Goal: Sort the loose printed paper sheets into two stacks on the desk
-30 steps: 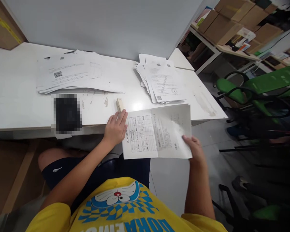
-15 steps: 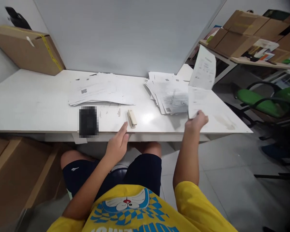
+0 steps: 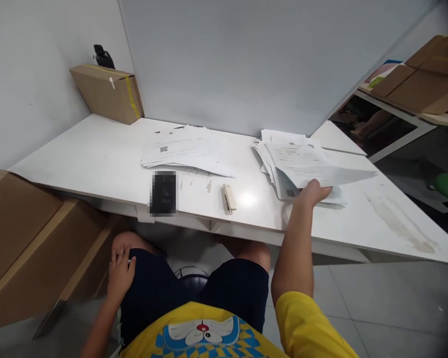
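Note:
Over the right-hand stack of printed papers (image 3: 271,171), my right hand (image 3: 313,193) grips the near edge of a paper sheet (image 3: 302,161), with its thumb pointing right. The sheet spreads over the stack and its right side sticks out past it. My left hand (image 3: 121,271) lies on my left thigh close to the knee, fingers stretched out and holding nothing. Between the two paper stacks, near the front edge of the desk, lies a cream stapler (image 3: 229,199). The left stack of papers (image 3: 186,151) has a square printed code on its top sheet.
The white desk (image 3: 78,164) meets a grey partition. A pixelated dark object (image 3: 163,194) sits near its front edge. A cardboard box with yellow tape (image 3: 106,97) stands at the back left. Large cardboard (image 3: 22,228) is below left, more boxes (image 3: 421,79) at the right.
My right hand has brought the raised, folded paper down and left onto the right stack. My left hand has gone from beside the stapler back to my thigh. The view has turned.

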Available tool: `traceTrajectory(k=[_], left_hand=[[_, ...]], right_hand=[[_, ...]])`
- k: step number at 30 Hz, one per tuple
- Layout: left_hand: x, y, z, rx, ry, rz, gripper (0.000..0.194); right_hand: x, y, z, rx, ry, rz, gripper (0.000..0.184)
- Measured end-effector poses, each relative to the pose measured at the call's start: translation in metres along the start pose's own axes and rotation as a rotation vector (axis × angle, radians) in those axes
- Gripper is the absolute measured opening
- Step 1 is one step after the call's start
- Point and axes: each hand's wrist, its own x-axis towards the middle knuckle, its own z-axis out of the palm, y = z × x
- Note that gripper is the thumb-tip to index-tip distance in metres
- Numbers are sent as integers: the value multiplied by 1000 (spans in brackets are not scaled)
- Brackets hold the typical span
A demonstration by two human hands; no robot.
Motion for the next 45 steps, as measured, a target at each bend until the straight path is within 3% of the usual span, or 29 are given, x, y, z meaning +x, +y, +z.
traceTrajectory(k=[3,5,7,9,12,15,17,19,23,33,41,45], left_hand=[[18,5,5,25,-27,-34,65],[35,14,3,56,-44,-64,67],[52,23,0,86,-40,-81,64],[65,32,-2,108,-23,-67,59],[78,41,-2,131,-9,-17,53],[84,47,1,136,-1,24,48],[87,48,4,136,13,34,46],[91,48,7,137,31,39,44],[95,45,11,135,57,39,41],[99,45,15,135,87,35,40],[101,47,16,101,88,38,39],[100,45,15,91,81,31,39]], right_hand=[[-26,-20,-8,-260,347,14,75],[-53,-39,-4,-275,380,-187,71],[-83,-62,10,-137,175,-372,53],[-111,-84,34,-35,-183,-430,28],[-139,-108,82,-23,-640,-493,22],[-156,-115,137,-212,-925,-529,24],[-167,-114,172,-427,-1023,-502,32],[-179,-111,202,-703,-1033,-441,45],[-199,-108,240,-1089,-1014,-372,62],[-189,-101,261,-1049,-1102,-220,52],[-176,-87,254,-820,-1018,-86,21],[-162,-79,245,-743,-965,-52,18]])
